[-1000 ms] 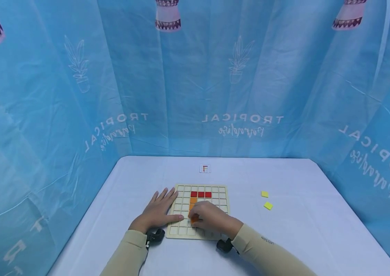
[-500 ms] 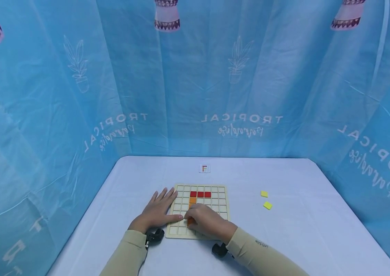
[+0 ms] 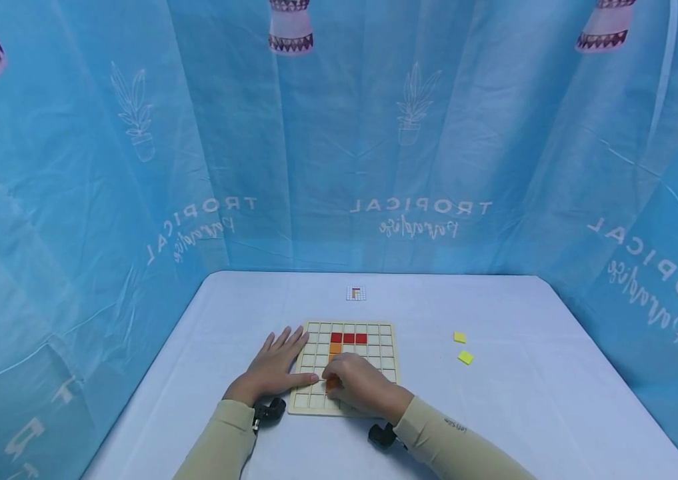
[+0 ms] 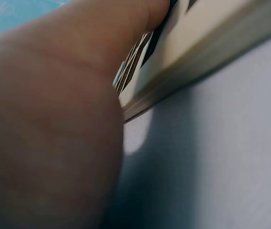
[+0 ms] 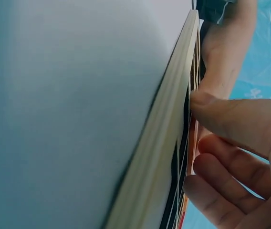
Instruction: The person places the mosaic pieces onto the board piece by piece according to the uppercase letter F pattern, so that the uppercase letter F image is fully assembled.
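Note:
A square wooden grid board (image 3: 315,411) lies on the table before me. Three red tiles (image 3: 349,339) form a row near its far side, and an orange tile (image 3: 335,348) sits below the leftmost one. My left hand (image 3: 274,369) spreads its fingers at the board's left edge, the thumb over the grid. My right hand (image 3: 364,385) is low over the board's middle, thumb and fingertips pinching another orange tile (image 3: 331,385). The right wrist view catches that tile's orange edge (image 5: 192,148) between thumb and fingers. Some grid cells are hidden beneath this hand.
Two yellow tiles (image 3: 465,357) lie apart on the white table (image 3: 525,400), right of the board. A small printed pattern card (image 3: 356,293) is beyond the board. Blue curtains (image 3: 339,167) enclose the table's back and sides.
My right hand has shifted slightly left and toward me along the orange column, still pinching its tile. The left hand stays in place at the board's edge.

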`<state>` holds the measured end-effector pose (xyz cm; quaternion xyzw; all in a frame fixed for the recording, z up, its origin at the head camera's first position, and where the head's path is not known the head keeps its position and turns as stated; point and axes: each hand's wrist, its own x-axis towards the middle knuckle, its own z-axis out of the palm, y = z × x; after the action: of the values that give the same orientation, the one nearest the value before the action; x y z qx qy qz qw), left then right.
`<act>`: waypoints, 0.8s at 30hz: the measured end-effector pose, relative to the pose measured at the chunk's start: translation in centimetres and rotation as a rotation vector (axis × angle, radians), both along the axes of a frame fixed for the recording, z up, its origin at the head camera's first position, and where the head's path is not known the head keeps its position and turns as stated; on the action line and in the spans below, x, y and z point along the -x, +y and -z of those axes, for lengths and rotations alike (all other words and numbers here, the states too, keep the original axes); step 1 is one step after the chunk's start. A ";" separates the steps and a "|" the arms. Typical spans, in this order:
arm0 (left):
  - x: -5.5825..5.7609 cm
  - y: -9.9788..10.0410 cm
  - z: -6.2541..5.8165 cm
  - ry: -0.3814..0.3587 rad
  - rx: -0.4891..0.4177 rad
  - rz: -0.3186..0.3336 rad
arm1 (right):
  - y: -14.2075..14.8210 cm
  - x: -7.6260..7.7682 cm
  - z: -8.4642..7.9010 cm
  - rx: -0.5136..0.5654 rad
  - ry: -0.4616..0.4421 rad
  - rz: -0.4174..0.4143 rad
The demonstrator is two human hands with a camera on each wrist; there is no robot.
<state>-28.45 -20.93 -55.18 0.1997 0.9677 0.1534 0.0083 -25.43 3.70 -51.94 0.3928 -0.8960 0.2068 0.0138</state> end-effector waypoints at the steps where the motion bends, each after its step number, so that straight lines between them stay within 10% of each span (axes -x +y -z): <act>1: 0.0 0.0 0.0 0.000 -0.001 0.001 | 0.1 0.0 0.0 0.007 -0.009 0.005; 10: 0.1 -0.1 0.1 0.004 -0.001 0.008 | 2.3 0.6 -0.5 0.085 -0.060 0.052; 24: 0.0 0.1 -0.2 -0.006 -0.029 0.008 | 11.7 4.2 -1.2 0.270 -0.085 0.352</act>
<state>-28.40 -20.86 -55.00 0.2032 0.9646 0.1678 0.0088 -29.67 15.38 -50.77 0.2161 -0.9147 0.3355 0.0642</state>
